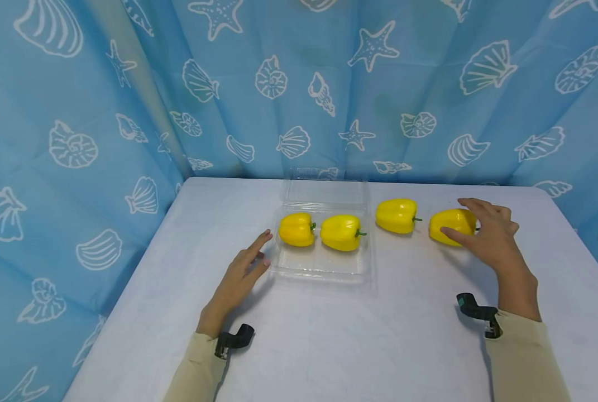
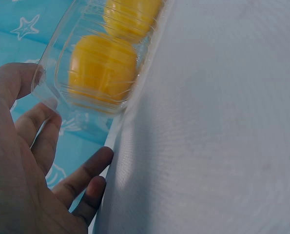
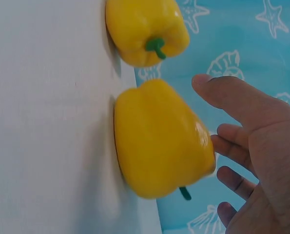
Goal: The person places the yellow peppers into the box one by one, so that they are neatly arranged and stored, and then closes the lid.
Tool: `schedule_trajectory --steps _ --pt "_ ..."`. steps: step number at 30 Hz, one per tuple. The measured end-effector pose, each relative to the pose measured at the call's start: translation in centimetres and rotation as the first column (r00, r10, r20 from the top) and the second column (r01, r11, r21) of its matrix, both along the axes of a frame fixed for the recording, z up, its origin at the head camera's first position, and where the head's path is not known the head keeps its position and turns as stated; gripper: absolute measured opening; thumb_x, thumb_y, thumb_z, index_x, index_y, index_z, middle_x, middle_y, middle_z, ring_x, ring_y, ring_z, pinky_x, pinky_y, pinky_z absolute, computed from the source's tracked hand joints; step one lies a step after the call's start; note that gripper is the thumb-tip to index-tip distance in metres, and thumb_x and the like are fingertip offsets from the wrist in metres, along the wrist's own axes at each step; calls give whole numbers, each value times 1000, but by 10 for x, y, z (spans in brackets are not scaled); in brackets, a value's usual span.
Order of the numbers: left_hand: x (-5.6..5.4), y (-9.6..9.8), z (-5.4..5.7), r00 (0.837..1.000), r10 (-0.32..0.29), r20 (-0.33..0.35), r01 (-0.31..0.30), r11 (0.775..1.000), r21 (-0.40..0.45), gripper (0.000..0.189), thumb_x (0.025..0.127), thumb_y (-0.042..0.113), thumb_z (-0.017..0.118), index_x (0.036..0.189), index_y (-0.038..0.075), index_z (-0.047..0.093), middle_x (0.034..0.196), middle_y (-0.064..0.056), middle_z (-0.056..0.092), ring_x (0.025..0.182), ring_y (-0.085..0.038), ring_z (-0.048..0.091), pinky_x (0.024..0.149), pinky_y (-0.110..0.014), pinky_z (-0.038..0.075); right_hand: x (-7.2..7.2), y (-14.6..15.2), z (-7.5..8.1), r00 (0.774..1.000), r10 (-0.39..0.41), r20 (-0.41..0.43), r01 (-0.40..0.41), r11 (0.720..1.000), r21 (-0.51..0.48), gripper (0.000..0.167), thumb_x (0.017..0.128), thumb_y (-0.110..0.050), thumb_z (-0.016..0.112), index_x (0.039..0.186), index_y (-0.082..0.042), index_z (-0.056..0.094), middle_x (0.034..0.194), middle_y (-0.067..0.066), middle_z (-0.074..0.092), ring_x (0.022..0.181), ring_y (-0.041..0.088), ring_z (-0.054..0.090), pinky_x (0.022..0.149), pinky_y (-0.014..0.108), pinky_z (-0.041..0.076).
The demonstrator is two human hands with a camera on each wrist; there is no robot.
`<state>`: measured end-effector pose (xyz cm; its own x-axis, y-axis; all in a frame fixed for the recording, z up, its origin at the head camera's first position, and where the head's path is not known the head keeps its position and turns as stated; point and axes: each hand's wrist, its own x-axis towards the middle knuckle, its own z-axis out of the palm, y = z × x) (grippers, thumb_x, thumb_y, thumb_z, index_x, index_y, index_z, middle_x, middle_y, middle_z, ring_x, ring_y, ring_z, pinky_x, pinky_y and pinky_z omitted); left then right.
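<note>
Yellow and shiny, the rightmost pepper (image 1: 449,220) lies just left of the right hand (image 1: 494,234) — its fingers are spread. The left hand (image 1: 237,279), spread too, is by the left side of the clear box (image 1: 324,263) — two peppers (image 1: 341,233) lie inside.

Four yellow bell peppers (image 1: 341,233) show in the head view: two in one clear plastic container (image 1: 324,263) at the centre of the frame, two outside it, right of centre. They carry four green stems (image 1: 417,219), one each. One left hand (image 1: 240,276) and one right hand (image 1: 494,237) make two; there are also two beige sleeves (image 1: 527,357), two black wrist cameras (image 1: 239,338) and one worktop (image 1: 369,346). Each wrist view shows two peppers and one hand.
</note>
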<state>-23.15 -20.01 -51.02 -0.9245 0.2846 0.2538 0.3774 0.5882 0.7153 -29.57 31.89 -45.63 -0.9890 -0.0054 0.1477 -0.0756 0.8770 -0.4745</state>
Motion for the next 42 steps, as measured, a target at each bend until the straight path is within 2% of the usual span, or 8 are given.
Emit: schedule_trajectory --steps 16,25,31,42 --pt "1 -1 0 1000 4 8 -4 1000 0 57 105 33 52 158 29 32 162 13 27 115 -21 53 99 -50 40 3 11 -6 997 -43 67 43 999 -5 88 91 -52 69 156 -7 30 158 28 21 132 57 14 91 72 17" --pt "3 -2 1 1000 18 25 -18 1000 0 56 105 36 51 158 31 32 162 16 27 116 -21 52 99 -52 40 2 14 -9 996 -43 78 44 999 -10 88 90 -50 71 156 -7 30 158 28 21 133 56 14 93 73 16" --pt "1 -2 0 999 19 37 -19 1000 -10 57 105 32 51 158 32 31 161 20 26 118 -20 51 99 -52 39 2 15 -10 996 -28 82 29 999 -13 90 89 -50 71 156 -6 30 157 29 23 132 56 14 93 72 16" --pt "1 1 2 1000 5 14 -5 1000 -5 57 105 29 53 158 26 33 162 15 26 116 -21 53 98 -50 40 3 17 -11 997 -54 62 57 997 -53 90 87 -51 74 153 -4 35 156 30 26 135 54 14 100 75 11"
